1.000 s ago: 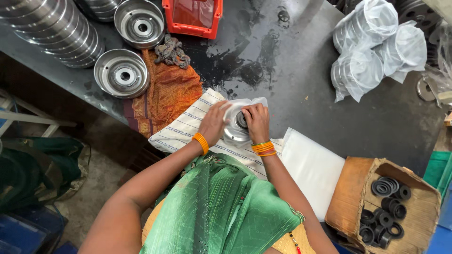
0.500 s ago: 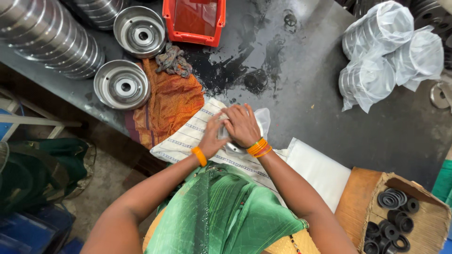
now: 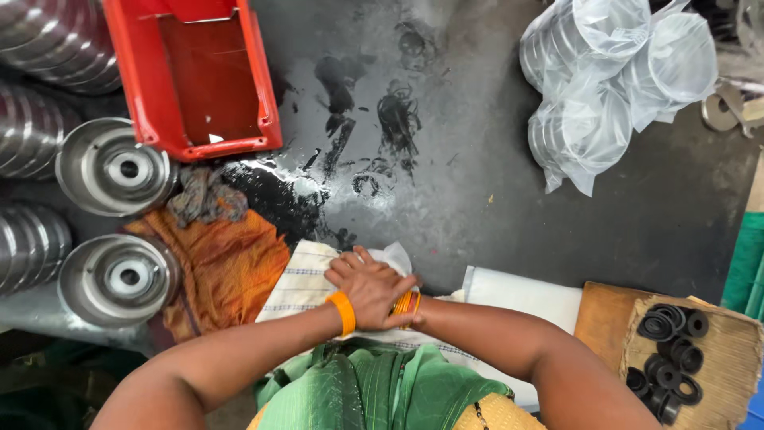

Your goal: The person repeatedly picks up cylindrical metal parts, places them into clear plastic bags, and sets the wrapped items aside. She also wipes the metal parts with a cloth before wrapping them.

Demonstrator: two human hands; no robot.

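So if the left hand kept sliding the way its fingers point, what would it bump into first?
The left hand lies over the right one, fingers pointing up and a bit left across the bench. Past the clear plastic bag under the hands, the first thing looks like the wet dark patch, then probably the red bin.

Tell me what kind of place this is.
Probably a small factory or workshop packing bench. Machined metal discs lie stacked at the left, more sit wrapped in clear plastic bags, and a cardboard box holds black rubber rings on a dark, oil-stained table.
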